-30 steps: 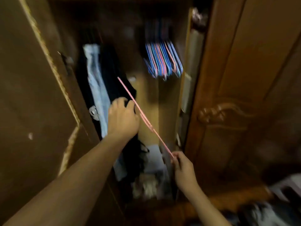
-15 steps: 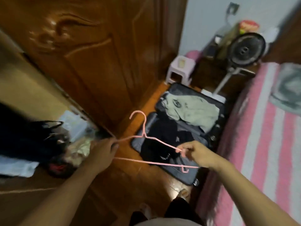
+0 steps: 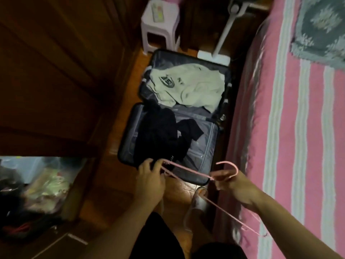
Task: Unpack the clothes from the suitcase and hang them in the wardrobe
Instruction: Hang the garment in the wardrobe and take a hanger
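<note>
Looking down over my arms at the floor between wardrobe and bed. Suitcase (image 3: pixel 205 146) lies open flat on the wooden floor (image 3: pixel 115 180), both halves facing up. Far half holds a pale shirt (image 3: pixel 188 86) with a dark printed badge, crumpled. Near half holds black clothes (image 3: pixel 160 135), bunched toward the left side, grey lining bare to the right.

My right hand (image 3: pixel 233 186) has its fingers curled round the neck of a pink hanger (image 3: pixel 188 171), just under the hook, which sticks up past the knuckles. My left hand (image 3: pixel 149 182) pinches one end of the same hanger, right over the near edge of the suitcase and close to the black clothes; I cannot tell whether the fingers also touch the fabric. The hanger's other arm runs down past my right forearm toward the bed (image 3: pixel 280 146).

Bed has a pink and white striped cover, tight against the suitcase's right side. Wardrobe door (image 3: pixel 56 71), dark wood, stands to the left. Bags and clutter (image 3: pixel 41 191) sit low at left, blurred. A pale plastic stool (image 3: pixel 160 21) stands beyond the suitcase, a white fan stand (image 3: pixel 222 36) beside it. A slipper (image 3: pixel 197 204) is below my hands.
</note>
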### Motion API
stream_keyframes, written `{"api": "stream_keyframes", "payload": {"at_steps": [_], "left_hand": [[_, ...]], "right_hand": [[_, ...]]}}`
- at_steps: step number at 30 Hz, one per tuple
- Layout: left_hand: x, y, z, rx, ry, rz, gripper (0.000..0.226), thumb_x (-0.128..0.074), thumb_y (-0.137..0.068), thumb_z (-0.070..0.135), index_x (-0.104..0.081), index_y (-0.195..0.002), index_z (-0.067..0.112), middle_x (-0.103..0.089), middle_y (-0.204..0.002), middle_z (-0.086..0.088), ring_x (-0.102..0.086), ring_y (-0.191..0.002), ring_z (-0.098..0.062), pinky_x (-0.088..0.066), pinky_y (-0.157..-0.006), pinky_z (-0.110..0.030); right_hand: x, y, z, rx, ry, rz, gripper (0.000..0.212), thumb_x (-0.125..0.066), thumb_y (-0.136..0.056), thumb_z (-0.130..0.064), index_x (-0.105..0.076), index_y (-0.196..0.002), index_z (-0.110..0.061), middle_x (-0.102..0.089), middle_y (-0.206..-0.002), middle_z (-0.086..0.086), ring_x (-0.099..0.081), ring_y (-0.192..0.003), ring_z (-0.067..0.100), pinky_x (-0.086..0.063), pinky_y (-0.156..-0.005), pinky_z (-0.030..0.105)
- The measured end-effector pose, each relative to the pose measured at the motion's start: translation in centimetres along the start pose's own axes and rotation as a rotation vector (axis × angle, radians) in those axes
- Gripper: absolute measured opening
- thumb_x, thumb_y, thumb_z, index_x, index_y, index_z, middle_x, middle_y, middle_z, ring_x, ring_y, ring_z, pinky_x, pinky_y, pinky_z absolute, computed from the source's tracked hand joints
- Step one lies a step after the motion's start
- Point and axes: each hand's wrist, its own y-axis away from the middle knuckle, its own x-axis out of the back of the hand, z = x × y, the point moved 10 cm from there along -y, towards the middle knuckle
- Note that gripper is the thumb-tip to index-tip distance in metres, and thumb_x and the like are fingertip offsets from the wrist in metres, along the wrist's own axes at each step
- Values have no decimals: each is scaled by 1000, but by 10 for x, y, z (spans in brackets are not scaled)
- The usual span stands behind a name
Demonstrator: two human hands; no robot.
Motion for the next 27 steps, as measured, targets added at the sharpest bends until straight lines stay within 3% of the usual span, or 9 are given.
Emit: {"api": "stream_keyframes", "payload": {"at_steps": [4, 6, 9, 12, 16, 19, 22, 23, 27], "left_hand": [[-104, -98, -96, 335, 219, -165, 50, -61, -98, 17, -44, -145, 12, -42, -142, -15, -51, -124, -36, -46, -90, -39], [-157, -150, -134, 414, 224, -247, 52, -60, -100, 21, -41, -146, 6, -41, -143, -22, -50, -123, -41, -46, -94, -44], [-196, -226, -161, 467, 233, -209, 70, -62, -98, 39, -31, -150, 5, -36, -147, -26, -44, -130, -47, -42, -104, -50], [-215, -293, -180, 592, 345, -117, 84, -62, -95, 50, -23, -155, 7, -30, -153, -23, -41, -133, -46, -40, -106, -52], [-227, -337, -205, 664, 251, -146, 33, -48, -104, 18, -58, -131, 1, -53, -137, -23, -55, -119, -41, -50, -101, -47], [-193, -313, -192, 557, 295, -97, 24, -46, -100, 7, -66, -112, 5, -56, -131, -21, -58, -114, -40, -49, -103, -45], [-160, -272, -154, 252, 222, -225, 11, -54, -100, 9, -64, -96, 14, -59, -120, -16, -61, -107, -38, -51, -90, -40], [-154, -261, -140, 126, 145, -269, 8, -57, -100, 14, -62, -106, 15, -55, -126, -14, -59, -110, -37, -50, -90, -40], [-173, -251, -73, -380, -205, -278, 57, -63, -97, 30, -38, -148, 23, -32, -150, -5, -49, -127, -33, -47, -99, -47]], "right_hand": [[23, -84, 69, -79, -231, 357, 22, -58, -90, 13, -69, -97, -4, -73, -66, 1, -67, -58, 10, -53, -55, 15], [24, -122, 101, -99, -305, 487, 15, -56, -97, 1, -67, -107, -3, -75, -71, 1, -70, -60, 7, -52, -53, 15], [12, -178, 138, -128, -400, 607, 16, -51, -103, -14, -63, -114, -13, -75, -93, 5, -73, -73, 16, -57, -62, 26], [-7, -217, 160, -122, -459, 665, 17, -47, -105, -20, -62, -108, -27, -74, -98, 5, -72, -79, 22, -57, -69, 33], [-19, -223, 170, -130, -433, 691, 21, -48, -105, -19, -62, -120, -21, -75, -101, 3, -72, -77, 16, -54, -66, 31], [-22, -193, 163, -176, -438, 691, 21, -48, -105, -16, -63, -118, -19, -74, -102, 9, -68, -73, 17, -55, -67, 32], [-22, -155, 147, -193, -428, 658, 19, -49, -105, -16, -65, -114, -22, -72, -105, 16, -66, -75, 22, -54, -72, 38], [-21, -146, 143, -195, -418, 651, 19, -49, -105, -17, -65, -113, -23, -73, -105, 16, -66, -76, 23, -53, -72, 39], [-20, -146, 145, -161, -380, 628, 20, -47, -105, -17, -62, -117, -23, -73, -103, 12, -65, -78, 22, -52, -69, 34]]}}
